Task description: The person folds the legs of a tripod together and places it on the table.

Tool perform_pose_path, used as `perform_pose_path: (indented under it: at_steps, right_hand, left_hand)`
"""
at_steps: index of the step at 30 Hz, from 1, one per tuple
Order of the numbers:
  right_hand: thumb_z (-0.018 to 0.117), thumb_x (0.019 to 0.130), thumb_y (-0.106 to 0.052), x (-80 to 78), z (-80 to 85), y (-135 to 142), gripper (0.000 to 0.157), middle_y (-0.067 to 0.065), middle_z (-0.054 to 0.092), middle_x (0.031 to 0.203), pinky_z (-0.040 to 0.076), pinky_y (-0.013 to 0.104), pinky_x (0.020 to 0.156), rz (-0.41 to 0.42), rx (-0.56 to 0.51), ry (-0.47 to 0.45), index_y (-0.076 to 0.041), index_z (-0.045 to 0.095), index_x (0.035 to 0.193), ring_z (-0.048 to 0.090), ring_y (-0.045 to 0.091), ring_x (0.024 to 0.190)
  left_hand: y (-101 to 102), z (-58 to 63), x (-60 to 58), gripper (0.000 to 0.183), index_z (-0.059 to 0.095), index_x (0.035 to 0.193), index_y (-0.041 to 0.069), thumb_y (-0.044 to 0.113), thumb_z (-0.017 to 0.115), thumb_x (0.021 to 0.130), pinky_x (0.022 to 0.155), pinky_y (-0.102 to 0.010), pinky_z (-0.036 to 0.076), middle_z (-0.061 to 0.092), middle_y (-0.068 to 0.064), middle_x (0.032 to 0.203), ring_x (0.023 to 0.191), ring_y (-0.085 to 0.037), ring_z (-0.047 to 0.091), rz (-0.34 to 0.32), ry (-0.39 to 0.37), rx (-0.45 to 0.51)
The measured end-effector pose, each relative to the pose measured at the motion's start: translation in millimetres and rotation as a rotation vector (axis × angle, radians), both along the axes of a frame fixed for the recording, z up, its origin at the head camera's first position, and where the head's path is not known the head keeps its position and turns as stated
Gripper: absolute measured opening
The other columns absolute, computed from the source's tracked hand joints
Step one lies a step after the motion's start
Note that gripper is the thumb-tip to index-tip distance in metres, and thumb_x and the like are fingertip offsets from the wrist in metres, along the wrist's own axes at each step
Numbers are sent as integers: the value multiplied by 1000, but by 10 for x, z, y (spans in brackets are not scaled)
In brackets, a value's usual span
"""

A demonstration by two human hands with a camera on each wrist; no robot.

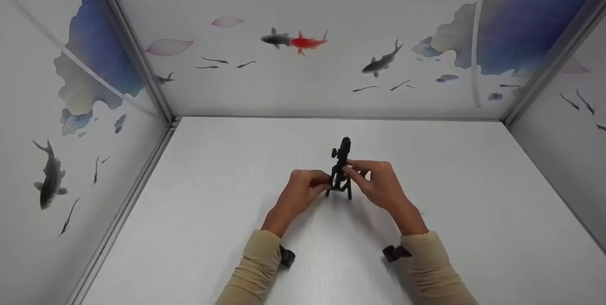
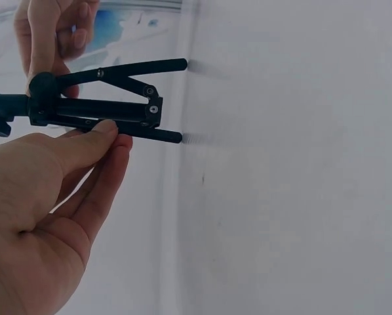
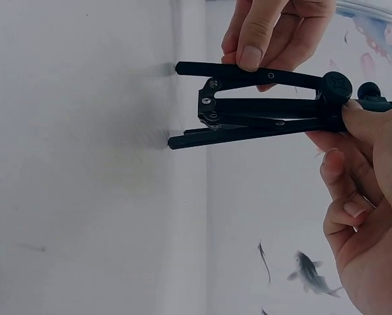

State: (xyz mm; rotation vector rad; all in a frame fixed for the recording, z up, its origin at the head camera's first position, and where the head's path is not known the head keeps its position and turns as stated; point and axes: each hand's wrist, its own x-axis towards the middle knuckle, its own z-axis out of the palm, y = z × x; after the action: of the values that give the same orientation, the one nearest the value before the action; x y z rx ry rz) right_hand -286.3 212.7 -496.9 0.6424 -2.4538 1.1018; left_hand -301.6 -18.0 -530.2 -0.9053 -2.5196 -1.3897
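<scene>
**Tripod Held at Leg and Hub**

The tripod (image 1: 346, 151) is upright on the surface (image 1: 199, 210), about midway between the left and right edges and well apart from the far edge. The left hand (image 1: 301, 189) pinches one leg (image 2: 162, 135), its thumb and fingers closed to the leg's thickness. The right hand (image 1: 381, 184) grips the hub (image 3: 335, 88) between thumb and fingers; its other fingers curl loosely.

Caution: the legs are narrowly spread (a slim base), so a sideways pull on the leg could tip or twist the tripod if the hub grip is slack. Folding the legs could nip a fingertip placed at the braces (image 2: 132, 84).

The right wrist view shows a third leg (image 3: 195, 131), partly hidden; the left wrist view shows only two clearly. The tripod's top appears in the head view alone (both wrist views crop it).
</scene>
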Motion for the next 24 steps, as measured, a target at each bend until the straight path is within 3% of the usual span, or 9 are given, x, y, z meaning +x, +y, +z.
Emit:
perform_pose_path:
  at_steps: [11,18,24]
  right_hand:
    - [67,96,-39,18,4,54,26,-10,78,96,48,25,55,-21,74,-69,-27,72,119,63,7,65]
    - [67,98,-31,23,10,43,16,-15,77,97,52,29,62,34,71,-65,-27,77,110,64,3,73]
    - [66,99,-26,38,38,15,14,-13,77,95,53,29,63,34,70,-55,-22,78,106,65,3,73]
  left_hand:
    - [-24,19,13,15,78,106,9,10,72,92,85,-22,57,78,1,101,94,-4,72,-6,-31,-21]
    - [-31,-5,6,14,77,106,11,10,72,93,85,-21,57,78,1,102,95,-3,71,-16,-26,-13]
    - [-27,-3,-9,14,78,105,10,11,71,93,87,-21,57,78,2,101,96,-3,71,-21,1,-14]
